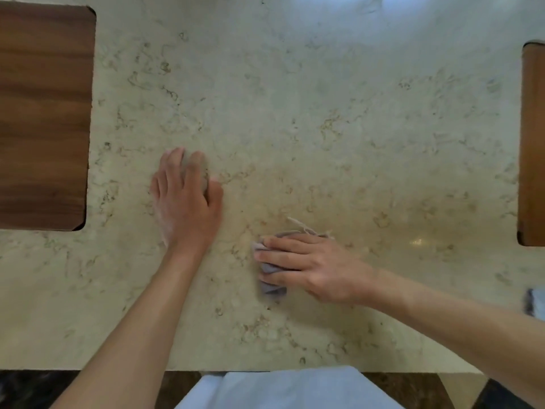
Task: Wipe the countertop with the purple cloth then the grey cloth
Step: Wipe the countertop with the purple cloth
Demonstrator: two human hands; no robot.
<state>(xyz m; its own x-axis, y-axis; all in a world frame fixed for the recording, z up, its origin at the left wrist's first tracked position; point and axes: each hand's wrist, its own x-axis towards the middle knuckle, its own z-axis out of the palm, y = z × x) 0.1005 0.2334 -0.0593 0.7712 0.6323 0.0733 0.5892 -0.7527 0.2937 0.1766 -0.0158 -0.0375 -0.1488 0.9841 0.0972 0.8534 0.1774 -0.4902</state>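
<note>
The beige marbled countertop [324, 113] fills the view. My right hand [318, 267] lies palm down on a crumpled purple cloth [271, 287] and presses it onto the counter near the front middle. Most of the cloth is hidden under the fingers, and a few loose threads stick out behind it. My left hand [185, 202] rests flat on the counter to the left of the cloth, fingers apart. A dull greyish patch shows between its fingers, and I cannot tell what it is. A blurred grey thing [534, 302], maybe the grey cloth, sits at the far right edge.
A dark wooden panel [44, 113] is set into the counter at the left, and another wooden panel [533, 143] at the right edge. The counter's front edge runs along the bottom, with my pale clothing [289, 391] below it.
</note>
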